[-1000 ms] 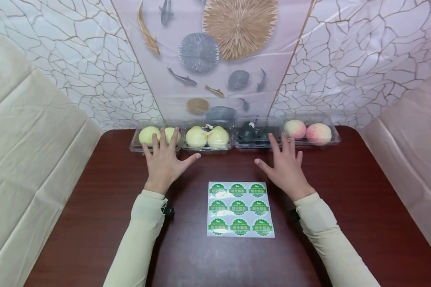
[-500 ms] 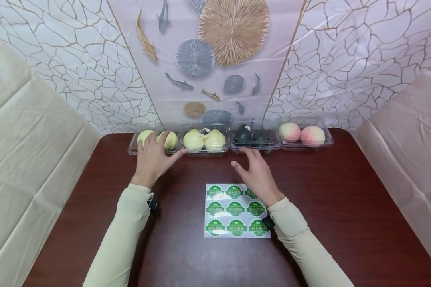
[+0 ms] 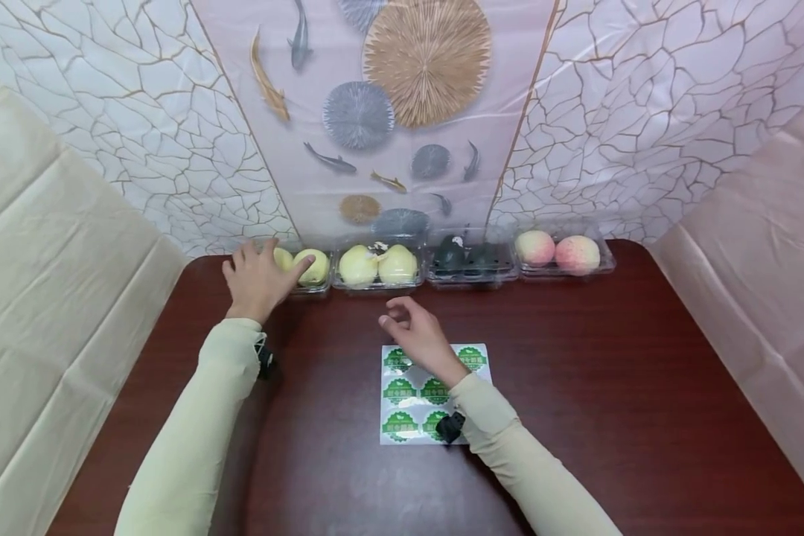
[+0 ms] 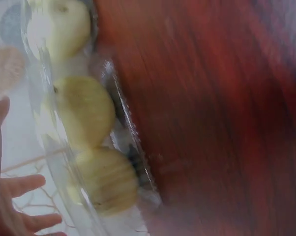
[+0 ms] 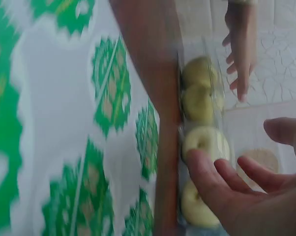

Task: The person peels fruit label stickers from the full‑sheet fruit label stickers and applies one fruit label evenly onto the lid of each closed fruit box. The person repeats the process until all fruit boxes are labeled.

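Observation:
My left hand (image 3: 260,284) is over the left end of the leftmost clear plastic box (image 3: 310,291), fingers spread. That box holds two yellow-green round fruits (image 3: 313,267); the hand partly covers one. In the left wrist view a gap shows between the fingers (image 4: 25,186) and the fruits (image 4: 106,179), though contact with the lid cannot be told. My right hand (image 3: 420,333), fingers loosely bent and holding nothing, hovers above the upper part of a white sheet of round green stickers (image 3: 400,390). The forearm and hand hide some stickers.
Right of the leftmost box, a box with two pale yellow pears (image 3: 397,265), one with dark green fruits (image 3: 452,255) and one with two peaches (image 3: 578,255) stand in a row. They line the back edge of the dark red table (image 3: 576,387), before a patterned cloth wall (image 3: 435,67).
My left hand has moved left along the leftmost box. My right hand has moved left and toward me, from near the dark fruit box to over the sticker sheet, its fingers bending.

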Demonstrator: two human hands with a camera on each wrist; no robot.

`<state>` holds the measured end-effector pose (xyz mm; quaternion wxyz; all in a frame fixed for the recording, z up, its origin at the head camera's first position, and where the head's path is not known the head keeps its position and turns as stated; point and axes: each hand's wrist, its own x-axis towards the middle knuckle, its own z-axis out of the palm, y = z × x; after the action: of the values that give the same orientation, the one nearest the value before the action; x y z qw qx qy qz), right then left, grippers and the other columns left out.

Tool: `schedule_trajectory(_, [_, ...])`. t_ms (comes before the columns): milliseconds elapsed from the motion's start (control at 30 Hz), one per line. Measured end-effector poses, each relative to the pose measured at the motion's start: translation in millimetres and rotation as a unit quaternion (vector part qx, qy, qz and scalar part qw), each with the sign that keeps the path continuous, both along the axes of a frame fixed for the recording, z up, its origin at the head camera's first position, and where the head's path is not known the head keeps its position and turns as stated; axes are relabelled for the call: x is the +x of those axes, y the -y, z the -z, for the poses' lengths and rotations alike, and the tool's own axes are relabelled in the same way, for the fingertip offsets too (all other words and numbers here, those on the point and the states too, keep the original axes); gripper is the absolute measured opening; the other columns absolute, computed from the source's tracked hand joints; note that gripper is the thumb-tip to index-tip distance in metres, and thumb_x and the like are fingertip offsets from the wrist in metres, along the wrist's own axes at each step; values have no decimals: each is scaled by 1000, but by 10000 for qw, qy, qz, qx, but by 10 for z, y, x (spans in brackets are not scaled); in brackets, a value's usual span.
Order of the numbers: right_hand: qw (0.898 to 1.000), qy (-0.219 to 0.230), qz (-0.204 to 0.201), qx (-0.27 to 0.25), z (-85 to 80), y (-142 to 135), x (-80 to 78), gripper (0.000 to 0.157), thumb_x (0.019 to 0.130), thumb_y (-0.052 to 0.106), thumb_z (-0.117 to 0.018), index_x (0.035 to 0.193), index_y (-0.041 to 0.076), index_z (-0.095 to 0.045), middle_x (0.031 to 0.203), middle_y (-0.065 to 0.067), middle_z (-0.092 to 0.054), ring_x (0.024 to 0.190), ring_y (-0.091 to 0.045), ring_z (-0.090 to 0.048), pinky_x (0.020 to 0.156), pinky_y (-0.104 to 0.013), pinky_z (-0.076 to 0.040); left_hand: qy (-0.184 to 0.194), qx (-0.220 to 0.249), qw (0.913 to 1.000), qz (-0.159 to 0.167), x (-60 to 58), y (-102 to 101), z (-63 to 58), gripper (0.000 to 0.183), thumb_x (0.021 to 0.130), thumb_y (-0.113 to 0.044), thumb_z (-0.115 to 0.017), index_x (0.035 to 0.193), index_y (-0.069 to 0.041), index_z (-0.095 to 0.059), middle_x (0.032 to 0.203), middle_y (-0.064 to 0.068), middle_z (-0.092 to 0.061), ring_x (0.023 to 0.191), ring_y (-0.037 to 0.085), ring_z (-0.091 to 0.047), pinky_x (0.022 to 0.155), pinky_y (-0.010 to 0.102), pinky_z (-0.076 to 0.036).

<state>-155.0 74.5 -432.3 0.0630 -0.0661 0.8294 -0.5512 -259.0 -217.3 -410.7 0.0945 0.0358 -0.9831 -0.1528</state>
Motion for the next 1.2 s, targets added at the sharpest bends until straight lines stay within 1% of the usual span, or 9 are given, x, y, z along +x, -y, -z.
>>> schedule_trajectory(133, [9997, 120, -228, -49, 43, 163, -3, 37, 106, 21, -65, 138, 2, -60, 124, -15, -68, 109, -30, -72, 86, -41, -60, 606, 132, 9979, -163, -41, 94, 13, 119, 82, -96, -45, 166, -14, -30, 166, 36, -17, 152, 59, -14, 114, 81, -10])
schedule_trajectory(233, [9992, 150, -360, -7, 63, 274, -5, 38, 106, 20, -65, 137, 1, -60, 124, -16, -68, 109, -32, -72, 86, -40, -60, 788, 253, 9962, -276, -47, 117, 51, 127, 76, -102, -43, 169, -18, -23, 167, 39, -10, 154, 60, -7, 114, 83, -6])
schedule_trajectory(400, [9977, 351, -563, -114, 102, 465, -53, 41, 106, 21, -64, 141, 0, -58, 128, -19, -69, 103, -33, -74, 84, -38, -61, 831, 396, 9948, -442, -35, 124, 143, 134, 73, -101, -49, 171, -17, -12, 167, 42, -7, 155, 61, -6, 114, 84, -8])
schedule_trajectory(533, [9958, 592, -632, -303, 112, 604, -119, 45, 106, 21, -63, 145, -1, -55, 130, -19, -70, 95, -37, -75, 83, -41, -62, 841, 660, 9932, -461, -25, 110, 205, 141, 73, -99, -55, 170, -11, -5, 168, 38, -8, 155, 58, -11, 116, 79, -15])
schedule_trajectory(733, [9882, 959, -750, -934, 110, 807, -275, 53, 107, 20, -60, 152, -4, -46, 135, -21, -68, 111, -39, -71, 88, -42, -62, 579, 1075, 9912, -514, -19, 126, 239, 144, 72, -95, -62, 168, -6, -4, 170, 31, -13, 154, 52, -18, 116, 74, -21])
schedule_trajectory(800, [9862, 1052, -708, -1062, 120, 870, -320, 54, 108, 19, -58, 154, -5, -44, 136, -22, -67, 114, -39, -69, 88, -43, -62, 568, 1096, 9909, -532, -5, 140, 239, 145, 71, -95, -63, 168, -6, -3, 170, 30, -14, 154, 51, -18, 117, 73, -21])
schedule_trajectory(900, [9878, 1011, -601, -1017, 139, 958, -358, 55, 108, 19, -59, 156, -3, -43, 136, -20, -67, 112, -37, -69, 85, -41, -63, 644, 1028, 9913, -504, 27, 163, 234, 149, 70, -96, -62, 168, -4, 1, 170, 31, -14, 154, 51, -18, 118, 72, -21])
schedule_trajectory(1033, [9885, 966, -401, -1090, 165, 1050, -341, 57, 107, 17, -59, 158, -1, -40, 136, -19, -66, 112, -36, -70, 82, -38, -63, 793, 959, 9914, -402, 108, 165, 244, 151, 70, -97, -61, 167, -4, 7, 170, 32, -13, 154, 51, -18, 118, 72, -21])
schedule_trajectory(1200, [9742, 1165, -212, -1922, 132, 1180, -329, 57, 109, 11, -53, 160, -5, -32, 140, -23, -62, 118, -43, -68, 86, -38, -63, 852, 1014, 9906, -331, 238, 218, 190, 149, 71, -95, -64, 168, -5, 6, 169, 31, -15, 153, 53, -19, 116, 74, -22])
